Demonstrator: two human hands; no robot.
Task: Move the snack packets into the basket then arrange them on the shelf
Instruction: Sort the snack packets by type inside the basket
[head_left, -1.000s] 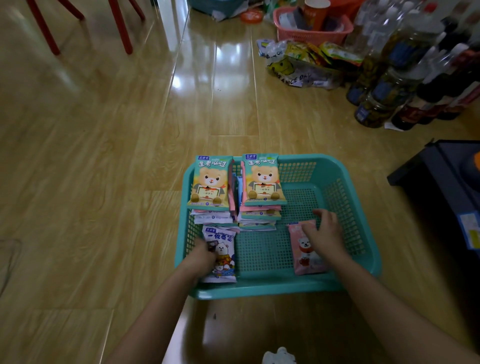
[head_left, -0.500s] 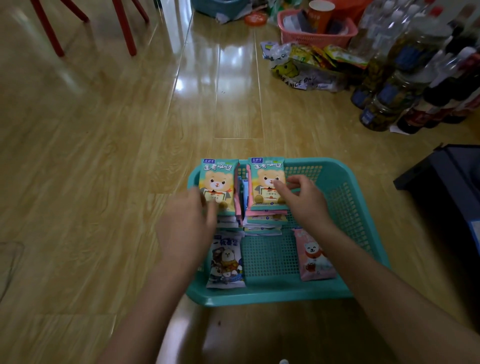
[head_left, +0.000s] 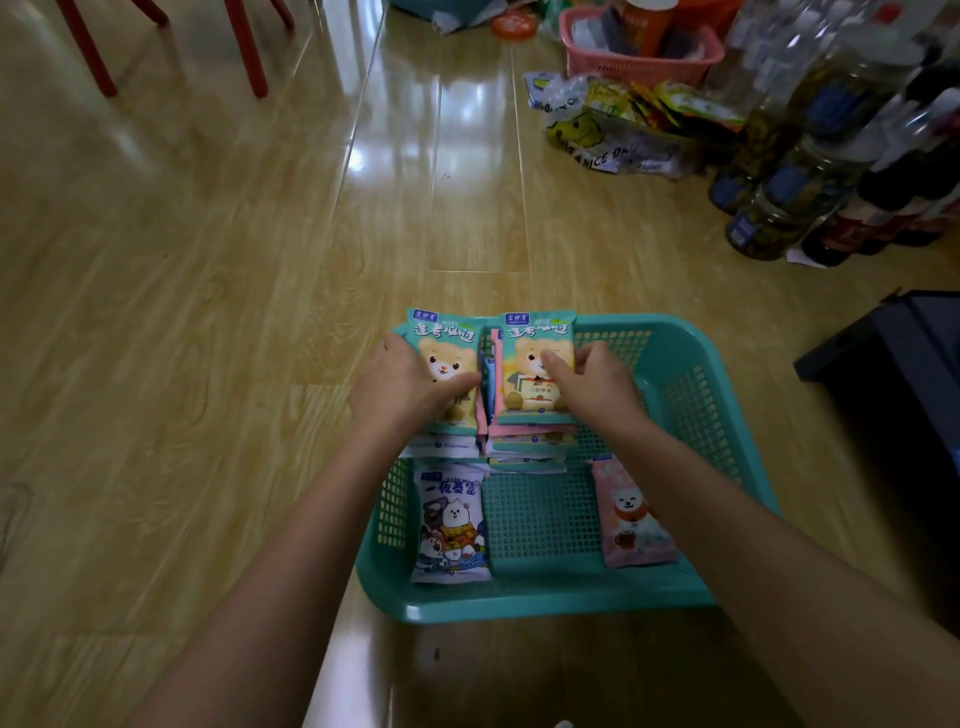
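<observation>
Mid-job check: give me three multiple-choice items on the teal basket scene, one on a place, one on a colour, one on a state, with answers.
1. Where does the pink packet lie in the teal basket?
A. near right part
B. far left corner
C. outside on the floor

2. What colour is the far basket holding a cup?
A. teal
B. pink
C. black

3. What is the left hand doing?
A. resting on the floor
B. lifting the white packet
C. gripping the left stack of packets

Answers: 1 A, it lies flat on the mesh beside the right forearm. 2 B, its rim and walls are pink. 3 C, the thumb presses the top bear packet while the right hand grips the right stack; the white packet lies untouched.
</observation>
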